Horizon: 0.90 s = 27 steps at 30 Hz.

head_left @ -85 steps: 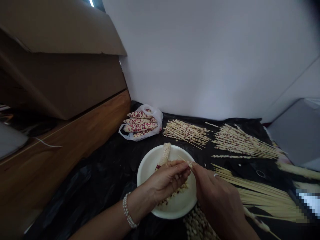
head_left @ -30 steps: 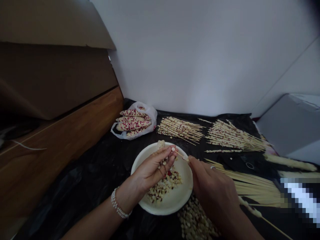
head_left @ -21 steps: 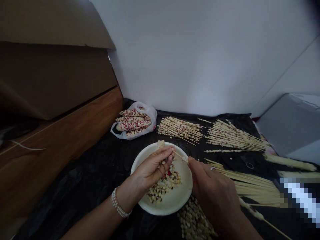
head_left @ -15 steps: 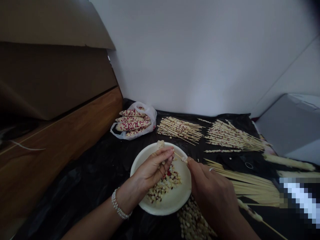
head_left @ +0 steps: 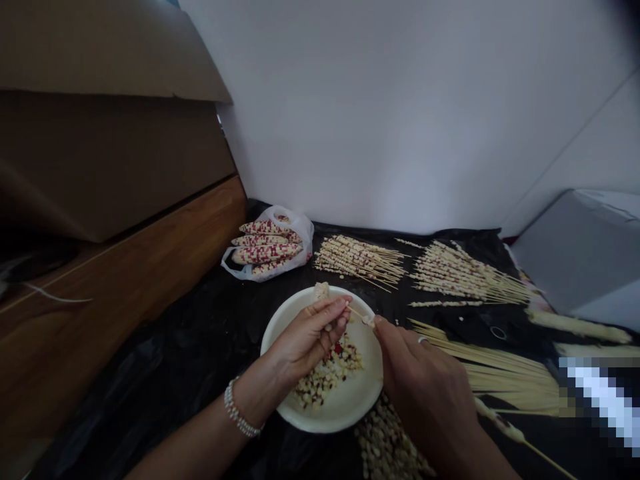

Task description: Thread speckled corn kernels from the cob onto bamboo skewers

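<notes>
Above a white bowl (head_left: 367, 400), my left hand (head_left: 307, 340) is closed, its thumb and fingertips pinching a small pale corn kernel at the tip of a thin wooden skewer (head_left: 356, 311). A pale cob end (head_left: 321, 290) shows just behind that hand; whether the hand grips it is hidden. My right hand (head_left: 425, 373) is closed around the skewer at the bowl's right rim. A few threaded kernels (head_left: 369, 321) show at its fingers. More kernels and a bare stick end (head_left: 545, 457) stick out behind that hand. Loose kernels (head_left: 330, 373) lie in the bowl.
Behind the bowl sits a plastic bag (head_left: 306, 230) of red-speckled corn cobs (head_left: 267, 253). Two bundles of kernel-threaded skewers (head_left: 357, 260) lie at the back. Bare skewers (head_left: 510, 377) and stripped cobs (head_left: 580, 325) are on the right. Kernels (head_left: 385, 443) lie below the bowl.
Almost nothing differs. Both hands keep the same hold, with the skewer tip still at my left fingertips; the whole view has shifted very slightly.
</notes>
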Each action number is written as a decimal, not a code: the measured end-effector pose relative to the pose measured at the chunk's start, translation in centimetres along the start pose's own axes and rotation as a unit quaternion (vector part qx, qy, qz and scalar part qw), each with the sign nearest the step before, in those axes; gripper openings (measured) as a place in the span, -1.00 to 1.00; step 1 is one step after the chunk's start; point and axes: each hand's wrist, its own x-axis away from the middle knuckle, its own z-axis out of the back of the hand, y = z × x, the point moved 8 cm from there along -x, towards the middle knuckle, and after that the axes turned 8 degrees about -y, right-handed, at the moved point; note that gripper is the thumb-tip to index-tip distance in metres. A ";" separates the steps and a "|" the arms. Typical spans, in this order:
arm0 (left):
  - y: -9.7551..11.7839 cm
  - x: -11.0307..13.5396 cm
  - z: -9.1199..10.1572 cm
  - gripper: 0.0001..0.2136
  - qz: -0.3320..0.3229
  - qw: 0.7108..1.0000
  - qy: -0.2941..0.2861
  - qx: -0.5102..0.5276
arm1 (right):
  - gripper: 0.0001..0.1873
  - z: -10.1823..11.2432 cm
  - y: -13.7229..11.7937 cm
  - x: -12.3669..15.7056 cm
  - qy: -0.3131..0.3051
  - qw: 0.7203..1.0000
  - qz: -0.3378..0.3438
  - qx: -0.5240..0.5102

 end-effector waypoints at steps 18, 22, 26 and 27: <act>0.7 -0.4 0.7 -0.91 -0.005 1.000 0.014 -0.016 | -0.66 -0.2 0.1 0.1 -0.024 1.000 -0.001 -0.007; -0.2 -0.5 1.1 -0.91 0.041 0.996 0.027 0.069 | -0.66 -0.2 0.2 0.1 -0.029 1.000 -0.003 -0.002; -0.9 -0.1 0.6 -0.88 0.082 0.990 0.031 0.110 | -0.69 -0.1 0.2 0.0 -0.015 1.000 -0.001 0.000; -1.0 0.0 0.5 -0.89 0.082 0.990 0.035 0.111 | -0.70 -0.1 0.2 0.0 -0.013 1.000 -0.001 0.000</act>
